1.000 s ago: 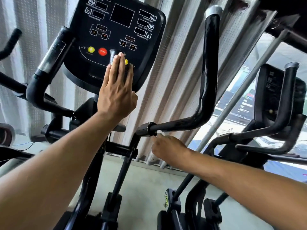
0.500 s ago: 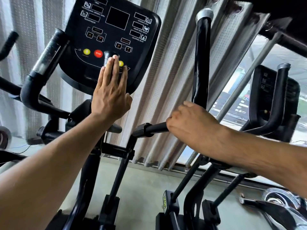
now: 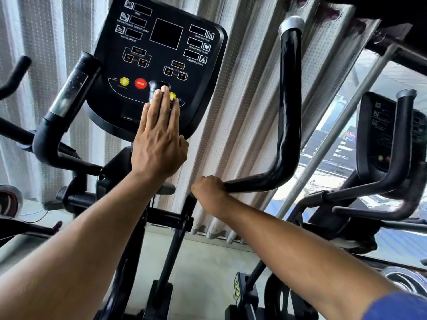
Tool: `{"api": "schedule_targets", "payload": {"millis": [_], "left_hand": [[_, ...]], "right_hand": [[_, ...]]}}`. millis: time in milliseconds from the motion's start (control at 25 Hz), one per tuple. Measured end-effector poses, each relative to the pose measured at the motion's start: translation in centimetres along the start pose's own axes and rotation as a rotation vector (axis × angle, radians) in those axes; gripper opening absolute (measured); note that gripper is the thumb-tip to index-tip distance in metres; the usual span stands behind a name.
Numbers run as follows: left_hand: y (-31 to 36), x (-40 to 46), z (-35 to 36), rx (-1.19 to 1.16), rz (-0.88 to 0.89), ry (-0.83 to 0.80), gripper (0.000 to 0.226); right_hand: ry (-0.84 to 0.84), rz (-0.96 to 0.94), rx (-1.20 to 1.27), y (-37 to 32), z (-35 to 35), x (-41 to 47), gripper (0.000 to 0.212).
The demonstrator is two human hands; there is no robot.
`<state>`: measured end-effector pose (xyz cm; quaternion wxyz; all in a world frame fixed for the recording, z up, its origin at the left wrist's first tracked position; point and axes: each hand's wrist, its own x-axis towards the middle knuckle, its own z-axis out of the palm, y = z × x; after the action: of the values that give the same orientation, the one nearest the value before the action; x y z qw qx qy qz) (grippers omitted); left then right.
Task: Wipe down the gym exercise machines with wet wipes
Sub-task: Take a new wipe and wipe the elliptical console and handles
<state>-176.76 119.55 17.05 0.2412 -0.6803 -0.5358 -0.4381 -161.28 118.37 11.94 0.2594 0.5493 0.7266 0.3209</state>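
Pale perforated curtains (image 3: pixel 242 107) hang behind a row of black exercise machines, with a window (image 3: pixel 346 153) at the far right giving onto a street.

Left hand (image 3: pixel 159 146): fingers straight and together, laid flat against the lower part of the console (image 3: pixel 161 54) of the central machine. The fingertips (image 3: pixel 164 90) reach a dark knob (image 3: pixel 157 85) at the console's lower centre and partly cover a yellow button (image 3: pixel 172 96) just right of it. Whether a wipe lies under the palm cannot be told.

Right hand (image 3: pixel 209 192): fingers curled round the near, horizontal end of the right handlebar (image 3: pixel 290 112), grasping it. Whether a wipe is pinned between hand and bar cannot be told (nothing white shows at the knuckles).

From the grasped section the right handlebar bends upward and ends in a silver cap (image 3: pixel 291 23). The left handlebar (image 3: pixel 69 93) rises on the other side of the console and carries a glossy grip sleeve.

Console face: a red STOP button (image 3: pixel 140 83) sits left of the knob, with a second yellow button (image 3: pixel 124 81) further left. Above them are arrow keys and dark display windows labelled DISTANCE, HEART RATE, CALORIES and RESISTANCE.

A second machine (image 3: pixel 381 146) of the same type stands to the right, before the window. A grey floor (image 3: pixel 208 262) lies below the frames.
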Motion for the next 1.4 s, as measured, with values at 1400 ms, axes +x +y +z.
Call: {"api": "schedule_targets", "payload": {"millis": [1400], "left_hand": [[0.6, -0.1, 0.0, 0.087, -0.055, -0.023, 0.086]], "right_hand": [[0.004, 0.039, 1.473, 12.0, 6.3, -0.3, 0.013]]}}
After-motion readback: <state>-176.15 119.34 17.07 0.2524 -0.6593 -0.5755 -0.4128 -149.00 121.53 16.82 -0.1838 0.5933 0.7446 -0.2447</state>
